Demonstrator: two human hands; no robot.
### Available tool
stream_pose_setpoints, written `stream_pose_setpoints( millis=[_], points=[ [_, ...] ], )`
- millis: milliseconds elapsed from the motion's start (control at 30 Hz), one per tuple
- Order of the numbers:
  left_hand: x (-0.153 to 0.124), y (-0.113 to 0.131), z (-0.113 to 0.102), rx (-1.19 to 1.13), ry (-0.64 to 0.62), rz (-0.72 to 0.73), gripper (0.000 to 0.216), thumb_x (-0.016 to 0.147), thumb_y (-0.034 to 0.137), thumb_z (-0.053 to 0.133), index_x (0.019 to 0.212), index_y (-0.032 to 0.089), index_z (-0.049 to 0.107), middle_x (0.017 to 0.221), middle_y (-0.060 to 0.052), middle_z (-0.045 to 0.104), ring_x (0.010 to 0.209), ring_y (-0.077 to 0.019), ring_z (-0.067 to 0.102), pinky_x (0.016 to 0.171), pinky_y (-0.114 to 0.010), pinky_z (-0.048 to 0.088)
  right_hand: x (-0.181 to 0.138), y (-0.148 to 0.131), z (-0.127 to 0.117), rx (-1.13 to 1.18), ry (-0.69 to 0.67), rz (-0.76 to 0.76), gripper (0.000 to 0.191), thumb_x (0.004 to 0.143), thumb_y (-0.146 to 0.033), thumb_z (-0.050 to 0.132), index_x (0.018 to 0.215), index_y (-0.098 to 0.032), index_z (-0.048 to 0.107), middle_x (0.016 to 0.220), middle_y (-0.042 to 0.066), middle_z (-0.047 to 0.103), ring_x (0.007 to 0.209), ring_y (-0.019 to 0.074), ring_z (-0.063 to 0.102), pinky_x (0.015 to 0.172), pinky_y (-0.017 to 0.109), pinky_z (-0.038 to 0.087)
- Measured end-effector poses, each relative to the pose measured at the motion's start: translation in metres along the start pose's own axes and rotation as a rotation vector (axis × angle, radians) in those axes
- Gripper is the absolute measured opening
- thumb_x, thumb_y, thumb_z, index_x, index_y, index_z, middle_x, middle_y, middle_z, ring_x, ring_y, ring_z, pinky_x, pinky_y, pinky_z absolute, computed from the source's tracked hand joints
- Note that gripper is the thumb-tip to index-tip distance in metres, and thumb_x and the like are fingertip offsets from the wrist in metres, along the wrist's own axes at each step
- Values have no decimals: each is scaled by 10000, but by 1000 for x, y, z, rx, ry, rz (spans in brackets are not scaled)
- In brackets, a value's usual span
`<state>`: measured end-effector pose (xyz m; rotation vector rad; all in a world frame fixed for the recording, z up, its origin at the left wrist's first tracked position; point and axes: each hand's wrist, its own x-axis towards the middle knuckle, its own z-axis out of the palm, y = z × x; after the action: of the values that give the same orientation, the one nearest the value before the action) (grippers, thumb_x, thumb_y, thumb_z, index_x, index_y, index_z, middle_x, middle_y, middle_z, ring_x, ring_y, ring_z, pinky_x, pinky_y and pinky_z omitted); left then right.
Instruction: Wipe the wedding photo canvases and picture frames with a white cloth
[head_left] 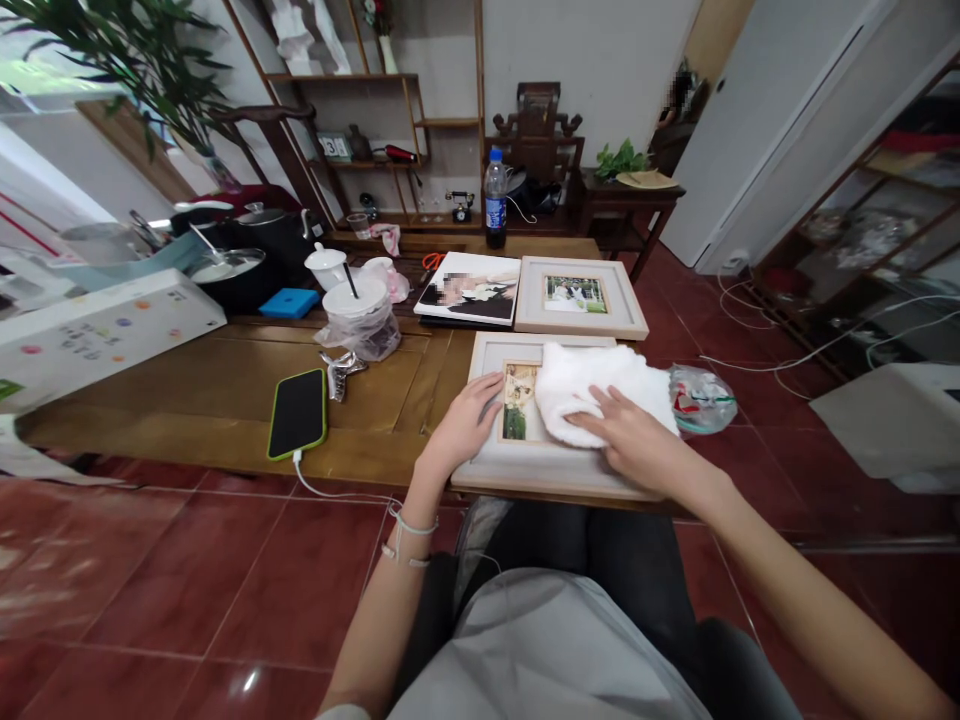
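A light wooden picture frame [480,462] lies flat at the table's near edge, with a small photo [516,425] inside it. My left hand [466,425] rests on its left side, fingers stretched toward the photo and holding nothing. A fluffy white cloth [600,370] covers the middle and right of the frame and hides part of the photo. On this cloth presses my right hand [626,430], its thumb and fingers sunk into the folds, gripping it. A second framed photo [574,294] lies just behind, beside a white-edged photo panel [472,287].
Left on the wooden table [360,445] are a phone [298,413] on a white cable, a crumpled foil piece [343,373], a lidded cup in plastic [360,315] and a blue box [289,303]. A bottle [496,200] stands behind. A clear plastic bag [703,400] sits right of the cloth.
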<state>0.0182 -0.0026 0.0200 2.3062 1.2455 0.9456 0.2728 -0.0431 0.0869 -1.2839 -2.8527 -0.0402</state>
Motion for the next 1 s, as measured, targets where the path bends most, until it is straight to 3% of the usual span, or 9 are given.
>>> stream_pose_setpoints(
  millis=[200, 333, 467, 533, 600, 700, 767, 867, 1000],
  points=[
    [0, 1, 0, 5, 0, 2, 360, 912, 217, 433, 1241, 122, 543, 1321, -137, 535, 1260, -235, 456, 1083, -458, 351, -60, -54, -27, 176, -140, 33, 779, 603, 50, 375, 1300, -280, 485, 1375, 105, 463, 1260, 269, 432, 942, 413, 446],
    [0, 1, -1, 4, -2, 4, 369, 915, 221, 427, 1253, 117, 534, 1330, -140, 526, 1266, -230, 449, 1090, -449, 342, -66, -65, -22, 211, -109, -6, 804, 580, 38, 395, 1300, -313, 461, 1447, 64, 372, 1297, 275, 382, 969, 413, 423],
    [0, 0, -2, 1, -15, 19, 371, 921, 235, 422, 1255, 118, 533, 1334, -138, 524, 1271, -227, 444, 1097, -439, 334, -41, -35, -11, 143, -57, 181, 675, 661, -29, 433, 1305, -231, 454, 1274, 153, 519, 1080, 293, 568, 860, 402, 476],
    [0, -1, -2, -1, -21, 25, 367, 922, 239, 421, 1248, 121, 539, 1334, -136, 524, 1274, -227, 442, 1096, -439, 335, -23, -9, -7, 48, 12, 338, 590, 727, -92, 445, 1312, -171, 447, 1106, 178, 597, 933, 313, 616, 784, 421, 491],
    [0, -2, -2, -3, -19, 29, 361, 922, 244, 420, 1243, 132, 544, 1335, -129, 525, 1273, -227, 444, 1092, -446, 341, -3, 17, -5, -43, 118, 445, 563, 765, -131, 448, 1327, -144, 429, 1077, 196, 606, 887, 336, 619, 739, 438, 489],
    [0, -2, -2, -6, -12, 27, 360, 921, 244, 421, 1239, 130, 547, 1334, -131, 525, 1271, -225, 447, 1092, -439, 343, 29, 43, 1, -113, 227, 350, 591, 726, -58, 461, 1312, -130, 452, 1239, 205, 543, 1105, 353, 529, 881, 455, 431],
    [0, -2, -1, -6, -8, 18, 361, 920, 241, 424, 1241, 127, 545, 1332, -133, 526, 1269, -225, 449, 1092, -437, 343, 46, 46, 8, -140, 209, 234, 622, 678, 2, 461, 1285, -136, 494, 1287, 179, 526, 1257, 344, 396, 1000, 474, 331],
    [0, -2, -1, -8, 0, 12, 361, 916, 233, 431, 1250, 144, 537, 1331, -124, 529, 1262, -224, 457, 1085, -447, 351, 56, 33, 18, -153, 151, 154, 631, 671, 13, 461, 1271, -167, 526, 1313, 134, 528, 1308, 350, 317, 1046, 518, 251],
    [0, -2, 0, -9, 4, 16, 357, 915, 224, 432, 1244, 141, 541, 1329, -124, 530, 1260, -218, 458, 1084, -437, 355, 32, 3, 16, -91, 89, 61, 635, 673, 8, 445, 1278, -165, 526, 1342, 123, 507, 1259, 337, 397, 1046, 508, 275]
  ],
)
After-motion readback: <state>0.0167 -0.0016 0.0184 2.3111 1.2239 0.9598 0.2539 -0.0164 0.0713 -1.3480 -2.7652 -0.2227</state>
